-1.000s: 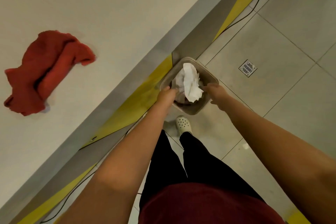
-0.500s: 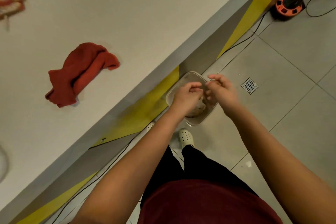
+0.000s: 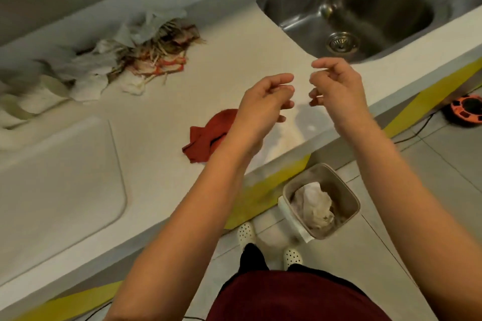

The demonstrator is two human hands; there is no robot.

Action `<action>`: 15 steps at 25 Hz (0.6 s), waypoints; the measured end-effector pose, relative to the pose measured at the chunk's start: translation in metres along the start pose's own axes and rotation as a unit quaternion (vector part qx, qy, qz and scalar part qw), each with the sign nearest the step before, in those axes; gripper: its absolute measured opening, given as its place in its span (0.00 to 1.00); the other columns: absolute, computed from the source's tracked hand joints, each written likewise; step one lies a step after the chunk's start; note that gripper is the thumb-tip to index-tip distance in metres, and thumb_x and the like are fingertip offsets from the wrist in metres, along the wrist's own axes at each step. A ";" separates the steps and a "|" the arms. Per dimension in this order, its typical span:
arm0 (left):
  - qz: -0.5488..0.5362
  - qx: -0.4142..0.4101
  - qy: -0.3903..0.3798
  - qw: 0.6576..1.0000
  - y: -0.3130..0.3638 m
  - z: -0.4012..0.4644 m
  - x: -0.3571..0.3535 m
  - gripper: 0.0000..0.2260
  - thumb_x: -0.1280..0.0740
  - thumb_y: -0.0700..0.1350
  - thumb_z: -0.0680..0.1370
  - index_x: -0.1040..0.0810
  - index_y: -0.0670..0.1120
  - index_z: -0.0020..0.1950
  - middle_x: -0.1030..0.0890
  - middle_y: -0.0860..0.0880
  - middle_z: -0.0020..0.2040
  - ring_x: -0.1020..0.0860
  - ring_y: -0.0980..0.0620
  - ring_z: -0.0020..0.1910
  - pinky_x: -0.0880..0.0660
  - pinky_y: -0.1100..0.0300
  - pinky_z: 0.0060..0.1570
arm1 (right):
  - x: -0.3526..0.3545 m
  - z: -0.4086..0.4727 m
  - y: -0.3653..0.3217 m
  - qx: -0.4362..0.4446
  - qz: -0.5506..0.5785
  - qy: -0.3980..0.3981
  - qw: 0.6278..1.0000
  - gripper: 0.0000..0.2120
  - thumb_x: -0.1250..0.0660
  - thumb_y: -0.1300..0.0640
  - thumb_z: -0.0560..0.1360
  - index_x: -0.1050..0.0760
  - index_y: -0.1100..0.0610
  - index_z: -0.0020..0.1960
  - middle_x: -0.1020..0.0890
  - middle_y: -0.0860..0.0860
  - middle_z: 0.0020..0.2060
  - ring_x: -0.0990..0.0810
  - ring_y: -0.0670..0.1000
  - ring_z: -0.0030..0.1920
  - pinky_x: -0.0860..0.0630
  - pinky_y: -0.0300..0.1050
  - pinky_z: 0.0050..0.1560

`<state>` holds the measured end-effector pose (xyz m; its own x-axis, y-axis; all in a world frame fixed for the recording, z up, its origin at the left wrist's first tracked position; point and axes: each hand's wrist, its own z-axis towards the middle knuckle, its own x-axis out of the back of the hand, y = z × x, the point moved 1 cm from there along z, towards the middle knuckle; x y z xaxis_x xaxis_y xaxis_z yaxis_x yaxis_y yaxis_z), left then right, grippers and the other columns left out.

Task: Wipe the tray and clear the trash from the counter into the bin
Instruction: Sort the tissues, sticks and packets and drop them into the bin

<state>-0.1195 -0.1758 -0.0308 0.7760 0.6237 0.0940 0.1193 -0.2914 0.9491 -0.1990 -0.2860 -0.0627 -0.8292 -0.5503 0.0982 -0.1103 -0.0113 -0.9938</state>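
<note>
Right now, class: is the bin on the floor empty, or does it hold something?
It holds something: crumpled white paper lies inside the open-topped bin.

A kitchen, seen from above.
We see a stainless steel sink (image 3: 347, 8) set into a pale counter (image 3: 234, 65), tiled floor (image 3: 430, 164) and a small bin (image 3: 349, 190) below.

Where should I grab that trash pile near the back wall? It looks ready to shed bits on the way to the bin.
Come from above with both hands, left hand and right hand, and gather the trash pile by its crumpled white paper, closing it round the loose stringy scraps.
</note>
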 end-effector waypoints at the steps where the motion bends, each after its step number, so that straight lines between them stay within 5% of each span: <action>1: -0.004 -0.006 0.028 1.000 0.006 0.003 0.016 0.09 0.38 0.42 0.79 0.24 0.52 0.56 0.22 0.54 0.46 0.22 0.56 0.43 0.28 0.64 0.37 | -0.015 0.005 -0.006 0.004 -0.004 -0.022 1.000 0.08 0.39 0.62 0.75 0.27 0.53 0.52 0.25 0.49 0.38 0.24 0.45 0.34 0.25 0.40 0.36; 6: -0.024 -0.031 0.145 0.989 0.019 0.019 0.099 0.07 0.37 0.42 0.77 0.24 0.53 0.52 0.22 0.54 0.44 0.23 0.55 0.41 0.28 0.61 0.38 | -0.095 0.036 -0.025 0.056 -0.085 -0.101 0.990 0.07 0.38 0.63 0.74 0.26 0.54 0.50 0.26 0.46 0.37 0.24 0.49 0.38 0.27 0.41 0.40; 10: -0.027 -0.036 0.188 0.981 0.017 0.036 0.150 0.07 0.37 0.42 0.77 0.25 0.52 0.53 0.22 0.55 0.44 0.23 0.57 0.40 0.29 0.62 0.38 | -0.144 0.056 -0.016 0.079 -0.174 -0.145 0.971 0.09 0.38 0.64 0.75 0.24 0.59 0.53 0.26 0.46 0.38 0.28 0.46 0.33 0.33 0.25 0.31; 15: -0.031 -0.034 0.253 0.966 0.013 0.068 0.214 0.07 0.37 0.41 0.77 0.24 0.51 0.51 0.22 0.52 0.44 0.25 0.55 0.42 0.30 0.63 0.36 | -0.194 0.084 -0.020 0.093 -0.243 -0.196 0.945 0.10 0.38 0.62 0.76 0.24 0.59 0.55 0.25 0.51 0.44 0.27 0.50 0.39 0.33 0.31 0.35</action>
<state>0.0900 -0.0952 -0.0186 0.3637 0.9185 0.1551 0.1019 -0.2047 0.9735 0.0106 -0.2489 -0.0660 -0.4349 -0.7085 0.5557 -0.2979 -0.4692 -0.8313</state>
